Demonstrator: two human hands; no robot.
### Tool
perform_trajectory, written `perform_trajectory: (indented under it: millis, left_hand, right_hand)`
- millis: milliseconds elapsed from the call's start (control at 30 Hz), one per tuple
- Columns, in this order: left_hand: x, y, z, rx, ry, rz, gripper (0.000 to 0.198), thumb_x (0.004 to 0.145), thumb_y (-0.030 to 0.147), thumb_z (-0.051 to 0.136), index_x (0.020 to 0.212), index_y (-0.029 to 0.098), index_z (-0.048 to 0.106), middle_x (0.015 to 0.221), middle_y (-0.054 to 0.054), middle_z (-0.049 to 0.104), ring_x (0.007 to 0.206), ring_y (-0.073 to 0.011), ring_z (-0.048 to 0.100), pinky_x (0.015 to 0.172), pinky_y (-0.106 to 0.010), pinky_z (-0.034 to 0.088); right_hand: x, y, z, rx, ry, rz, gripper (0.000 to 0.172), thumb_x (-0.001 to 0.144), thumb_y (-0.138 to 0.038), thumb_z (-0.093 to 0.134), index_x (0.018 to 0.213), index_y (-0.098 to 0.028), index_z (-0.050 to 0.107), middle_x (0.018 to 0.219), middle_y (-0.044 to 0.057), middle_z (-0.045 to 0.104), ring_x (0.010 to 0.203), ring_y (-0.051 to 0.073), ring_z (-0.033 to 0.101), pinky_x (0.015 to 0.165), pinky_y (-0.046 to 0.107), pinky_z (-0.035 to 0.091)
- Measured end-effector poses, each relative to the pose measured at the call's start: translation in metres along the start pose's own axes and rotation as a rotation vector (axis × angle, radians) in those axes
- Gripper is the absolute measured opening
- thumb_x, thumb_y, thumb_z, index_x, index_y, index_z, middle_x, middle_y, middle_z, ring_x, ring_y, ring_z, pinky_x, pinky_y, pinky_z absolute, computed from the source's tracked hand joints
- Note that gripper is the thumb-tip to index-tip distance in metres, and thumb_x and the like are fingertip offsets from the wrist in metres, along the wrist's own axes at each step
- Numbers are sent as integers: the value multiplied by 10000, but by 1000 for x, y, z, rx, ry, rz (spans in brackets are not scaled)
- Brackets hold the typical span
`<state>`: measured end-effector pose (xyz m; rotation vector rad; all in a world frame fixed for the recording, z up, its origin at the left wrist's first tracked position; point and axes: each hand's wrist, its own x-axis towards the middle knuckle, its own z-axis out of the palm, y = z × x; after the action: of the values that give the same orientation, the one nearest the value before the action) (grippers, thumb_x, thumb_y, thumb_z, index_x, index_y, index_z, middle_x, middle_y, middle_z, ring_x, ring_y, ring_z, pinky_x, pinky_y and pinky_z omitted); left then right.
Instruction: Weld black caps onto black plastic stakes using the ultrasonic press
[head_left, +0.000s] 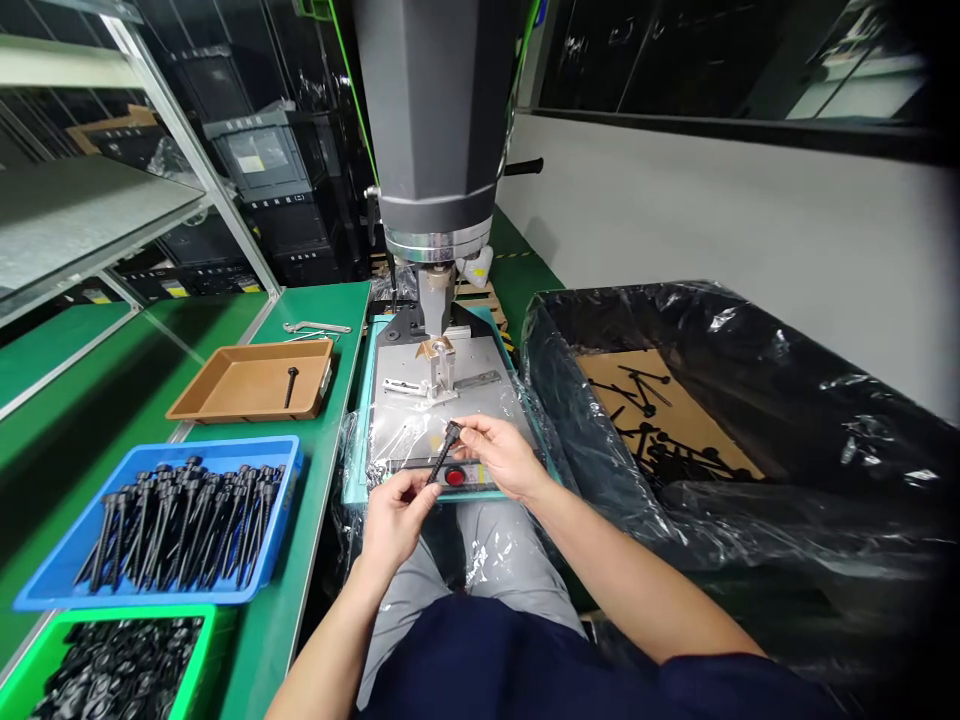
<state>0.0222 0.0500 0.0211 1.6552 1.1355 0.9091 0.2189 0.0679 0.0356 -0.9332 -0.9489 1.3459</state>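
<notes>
Between my two hands is a black ribbed rod with a thicker head, [445, 450] tilted so its head end is up and to the right. My right hand [501, 452] pinches it near the head. Lower down, the fingers of my left hand [401, 512] grip the other end, which they partly hide. Just beyond the rod stands a metal fixture [442, 370] on a steel plate [480, 410]. Above the fixture hangs a large grey machine head [431, 110] with a narrow metal tip [436, 300]. A red button [454, 477] sits on the base by my left hand.
On the green bench at left are a blue tray [291, 490] of similar black rods, a green bin [214, 640] of small black parts, and a brown tray [225, 385] with one rod. Wrenches [319, 327] lie behind. At right, a plastic-lined box [600, 480] holds scattered rods.
</notes>
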Motion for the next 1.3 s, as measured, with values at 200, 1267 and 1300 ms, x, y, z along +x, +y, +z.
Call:
perform_trajectory:
  millis: [200, 1267, 1300]
  left_hand:
    - [-4, -8, 1, -101, 20, -55, 291, 826, 430, 668, 940, 172, 739, 760, -17, 681, 671, -141, 557, 668, -264, 436]
    - [-27, -6, -9, -203, -70, -120, 274, 837, 426, 633, 868, 163, 702, 797, -39, 682, 729, -165, 623, 709, -286, 493]
    - [-30, -5, -18, -116, -47, -113, 259, 837, 409, 630, 845, 163, 711, 794, -38, 680, 732, -166, 617, 705, -281, 486]
  right_hand:
    - [2, 5, 9, 52, -19, -4, 350, 707, -438, 804, 926, -178, 719, 858, 44, 711, 766, 168, 649, 663, 294, 521]
    - [3, 19, 46, -202, -102, 14, 519, 637, -352, 832, 1082, -212, 604, 890, 32, 658, 835, 191, 624, 793, 349, 518]
    - [2, 21, 46, -209, -128, 35, 557, 642, -358, 836, 1121, -214, 590, 889, 32, 658, 831, 189, 628, 782, 342, 524]
